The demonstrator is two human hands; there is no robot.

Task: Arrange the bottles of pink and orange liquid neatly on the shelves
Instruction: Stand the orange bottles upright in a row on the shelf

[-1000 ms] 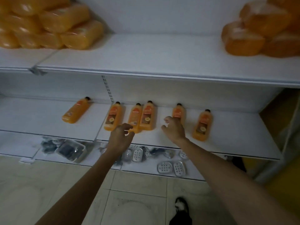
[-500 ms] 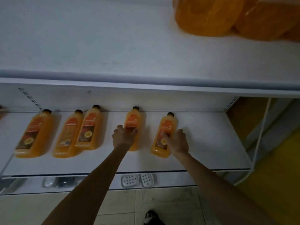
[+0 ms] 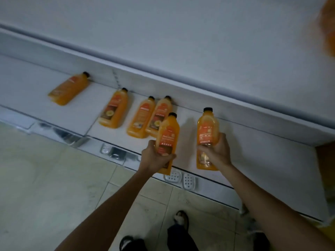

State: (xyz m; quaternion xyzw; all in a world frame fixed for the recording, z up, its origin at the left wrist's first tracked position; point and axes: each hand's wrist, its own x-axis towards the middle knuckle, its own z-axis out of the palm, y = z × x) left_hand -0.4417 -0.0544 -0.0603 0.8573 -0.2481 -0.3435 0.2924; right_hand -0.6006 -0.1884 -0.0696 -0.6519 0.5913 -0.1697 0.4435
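Observation:
My left hand (image 3: 155,158) grips an orange bottle (image 3: 167,134) with a black cap, lifted clear of the white middle shelf (image 3: 253,153). My right hand (image 3: 217,151) grips a second orange bottle (image 3: 206,129), held upright above the shelf's front part. Several more orange bottles lie flat on that shelf: one far left (image 3: 69,88), one (image 3: 114,109) further right, and a touching pair (image 3: 142,118) (image 3: 160,113) just behind my left hand. No pink bottle shows.
A wide white upper shelf (image 3: 181,42) overhangs the middle one, with an orange pack (image 3: 329,24) blurred at its right edge. White soap dishes (image 3: 181,177) and dark items lie on the bottom shelf. My feet (image 3: 181,219) stand on the tiled floor.
Both hands have closed round the two rightmost bottles and lifted them off the shelf. The view has tilted and swung left.

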